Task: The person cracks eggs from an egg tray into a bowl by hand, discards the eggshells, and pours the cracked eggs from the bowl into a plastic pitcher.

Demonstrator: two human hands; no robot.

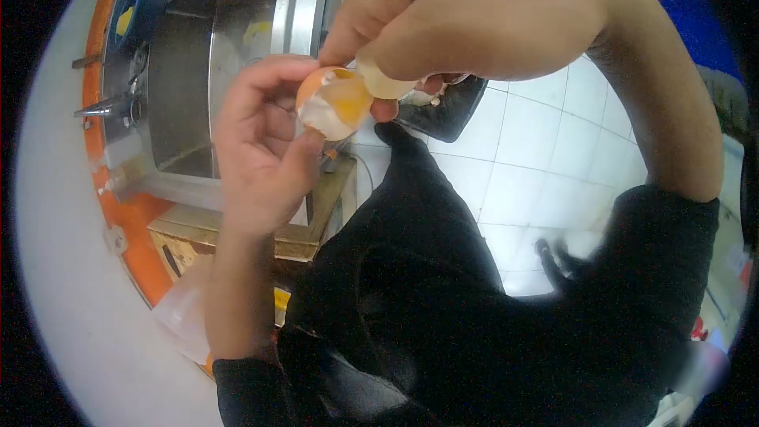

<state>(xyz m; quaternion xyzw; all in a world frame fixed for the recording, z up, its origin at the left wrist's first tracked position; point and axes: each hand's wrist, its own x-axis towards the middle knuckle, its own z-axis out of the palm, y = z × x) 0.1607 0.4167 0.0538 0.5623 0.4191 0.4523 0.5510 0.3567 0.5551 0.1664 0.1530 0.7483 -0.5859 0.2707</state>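
My left hand (pixel 265 142) is curled round a cracked brown eggshell (pixel 311 93), thumb below and fingers above. The broken side faces right and shows yellow yolk (pixel 349 107) and whitish lining. My right hand (pixel 482 16) reaches over from the upper right, its fingertips closed at the shell's open side. Between its fingers is a pale, curved piece of eggshell (pixel 382 83), partly covered by the hand. The two pieces are close together; whether they still touch cannot be made out.
A steel sink (pixel 292 0) stands to the left, with a blue cup (pixel 141 14) on the orange ledge (pixel 101 134) beyond it. Below my right hand is a black bin (pixel 455 115) with whitish scraps. White tiles (pixel 530 122) cover the floor.
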